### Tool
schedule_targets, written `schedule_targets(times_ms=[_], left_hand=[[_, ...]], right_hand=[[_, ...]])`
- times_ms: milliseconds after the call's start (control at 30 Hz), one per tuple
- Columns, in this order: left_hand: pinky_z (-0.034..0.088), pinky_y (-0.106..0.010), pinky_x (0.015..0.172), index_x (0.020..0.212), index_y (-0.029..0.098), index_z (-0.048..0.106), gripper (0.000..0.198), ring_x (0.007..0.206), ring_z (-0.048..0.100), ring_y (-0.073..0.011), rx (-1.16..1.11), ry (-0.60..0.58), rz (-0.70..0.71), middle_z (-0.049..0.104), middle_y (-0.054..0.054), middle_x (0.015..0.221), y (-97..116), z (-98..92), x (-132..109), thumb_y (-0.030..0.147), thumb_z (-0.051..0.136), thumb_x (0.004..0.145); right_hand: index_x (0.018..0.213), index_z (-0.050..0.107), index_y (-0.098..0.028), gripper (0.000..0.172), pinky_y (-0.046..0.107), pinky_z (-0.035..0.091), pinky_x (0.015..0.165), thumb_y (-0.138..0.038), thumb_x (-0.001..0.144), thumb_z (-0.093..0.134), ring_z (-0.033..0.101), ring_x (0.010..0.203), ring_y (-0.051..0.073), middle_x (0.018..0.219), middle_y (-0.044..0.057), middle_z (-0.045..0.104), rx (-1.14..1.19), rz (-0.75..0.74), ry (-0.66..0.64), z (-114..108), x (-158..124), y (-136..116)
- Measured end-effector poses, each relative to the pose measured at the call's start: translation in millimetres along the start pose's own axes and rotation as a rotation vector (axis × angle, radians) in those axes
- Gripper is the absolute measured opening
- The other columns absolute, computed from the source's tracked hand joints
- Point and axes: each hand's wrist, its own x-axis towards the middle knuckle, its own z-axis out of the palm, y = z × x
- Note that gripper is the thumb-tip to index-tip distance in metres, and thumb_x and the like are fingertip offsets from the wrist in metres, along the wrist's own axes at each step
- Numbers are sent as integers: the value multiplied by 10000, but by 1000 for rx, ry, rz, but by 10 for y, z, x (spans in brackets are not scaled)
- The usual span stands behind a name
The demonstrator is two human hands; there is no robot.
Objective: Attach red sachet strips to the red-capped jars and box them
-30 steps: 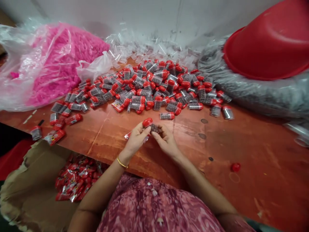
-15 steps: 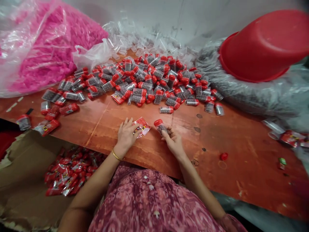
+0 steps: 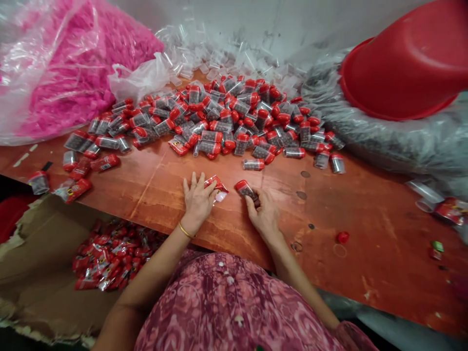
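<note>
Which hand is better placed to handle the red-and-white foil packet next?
Left, probably: the left hand already touches the red-and-white foil packet, while the right hand is occupied with a red-capped clear plastic tube.

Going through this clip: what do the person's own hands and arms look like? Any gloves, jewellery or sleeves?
The left hand and right hand are bare, without gloves. A thin gold bangle circles the left wrist. The forearms are bare, above a pink-and-maroon patterned garment.
</note>
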Motion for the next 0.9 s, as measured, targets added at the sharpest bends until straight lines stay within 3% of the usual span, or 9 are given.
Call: schedule_targets(times_ms=[67,167,267,367,533,633,767,900], left_hand=[[205,-648,1059,1049,279,699,290,1329,361,-352,-15,19,2,553,-111,1327,-27,9,31,337,474,875],[182,-651,1070,987,286,718,261,1335,356,-335,-48,41,18,568,-88,1314,-58,-13,63,325,491,865],[187,-650,1069,1030,286,702,281,1335,360,-327,-77,88,12,562,-86,1321,-72,-85,73,350,480,871],[197,-641,1069,1054,285,690,291,1314,397,-318,-94,134,19,574,-86,1308,-72,-167,73,349,466,881],[244,-602,1067,987,287,707,249,1238,494,-289,-141,73,60,667,-45,1174,-55,-222,96,344,491,877],[283,-582,1055,995,277,703,241,1214,521,-277,-207,77,48,666,-45,1174,-52,-254,120,337,504,874],[351,-520,1039,1003,265,700,240,1150,578,-243,-354,100,90,677,-59,1151,-39,-326,118,325,507,874],[439,-393,992,1099,244,655,293,1075,624,-201,-533,157,84,686,-72,1134,11,-324,69,354,512,869]], right_hand=[[1023,601,-164,254,316,485,658,-326,847,514,548,680,160,952,95,606,-6,-5,36,2,0,25],[1036,598,-172,251,367,499,754,-319,848,518,578,854,207,1042,124,578,-34,-62,123,-7,-13,42],[1049,597,-181,246,402,497,808,-302,852,511,563,974,243,1041,131,580,-12,-138,160,-32,-17,-22],[1044,596,-199,224,382,502,795,-298,878,483,586,921,222,990,111,618,114,-165,71,-29,23,-177],[1024,589,-185,266,353,490,779,-385,861,526,602,852,211,936,97,656,254,-130,-96,111,201,-448],[1020,605,-171,319,337,480,758,-416,817,578,595,812,203,923,93,656,291,-67,-114,196,298,-531],[918,652,-188,259,276,458,630,-408,829,547,553,634,145,776,34,648,507,89,-179,215,339,-585],[860,679,-208,238,281,441,684,-362,862,498,558,711,154,759,24,646,600,36,-144,166,318,-616]])
